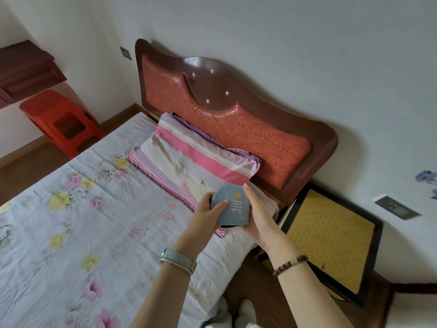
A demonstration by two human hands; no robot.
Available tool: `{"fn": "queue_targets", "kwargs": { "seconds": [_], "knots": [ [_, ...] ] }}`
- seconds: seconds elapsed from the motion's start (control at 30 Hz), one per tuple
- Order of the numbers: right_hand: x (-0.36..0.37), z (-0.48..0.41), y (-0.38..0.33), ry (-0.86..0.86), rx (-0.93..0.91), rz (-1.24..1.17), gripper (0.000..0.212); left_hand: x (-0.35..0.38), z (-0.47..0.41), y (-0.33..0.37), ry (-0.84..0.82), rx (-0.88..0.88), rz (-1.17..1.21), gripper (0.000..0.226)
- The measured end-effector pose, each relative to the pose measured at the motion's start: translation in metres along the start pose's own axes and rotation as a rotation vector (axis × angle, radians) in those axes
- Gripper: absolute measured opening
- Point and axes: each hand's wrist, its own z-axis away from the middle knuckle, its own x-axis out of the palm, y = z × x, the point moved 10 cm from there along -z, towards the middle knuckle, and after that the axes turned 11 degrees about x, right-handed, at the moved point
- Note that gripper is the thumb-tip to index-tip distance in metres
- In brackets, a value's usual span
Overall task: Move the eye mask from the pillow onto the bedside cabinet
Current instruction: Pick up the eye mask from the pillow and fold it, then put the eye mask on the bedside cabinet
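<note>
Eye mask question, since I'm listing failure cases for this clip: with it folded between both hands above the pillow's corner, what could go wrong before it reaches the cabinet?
1. The eye mask is pinched only at its edges by the left hand and right hand; it might unfold or slip.
2. A gap separates the bed from the bedside cabinet; a drop there could reach the floor.
</note>
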Motion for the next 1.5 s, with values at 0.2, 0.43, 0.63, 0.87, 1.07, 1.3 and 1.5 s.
{"fn": "queue_targets", "kwargs": {
  "seconds": [0.2,0.43,0.63,0.87,1.07,1.3,1.5],
  "knots": [
    [-0.011,0.008,-0.024,0.076,-0.180,0.068,0.042,-0.014,-0.003,0.024,0.166,0.189,-0.398,0.038],
    [-0.026,0.009,-0.020,0.102,-0.214,0.033,0.030,0.012,0.001,-0.022,-0.067,-0.136,0.003,0.043],
    [-0.065,0.004,-0.015,0.300,-0.250,0.126,0.044,0.017,-0.011,-0.038,0.000,-0.096,-0.078,0.034],
    [-0.133,-0.003,0.005,0.408,-0.197,0.002,0.033,0.049,-0.037,-0.083,-0.047,-0.125,-0.209,0.030],
    [-0.216,0.000,0.014,0.586,-0.165,-0.044,0.034,0.096,-0.066,-0.140,-0.077,-0.185,-0.323,0.027],
    [-0.311,-0.017,0.036,0.754,-0.037,-0.031,0.037,0.146,-0.098,-0.221,-0.152,-0.191,-0.482,0.030],
    [-0.379,-0.033,0.060,0.826,0.025,-0.087,0.041,0.184,-0.121,-0.297,-0.223,-0.269,-0.569,0.036]
  ]
}}
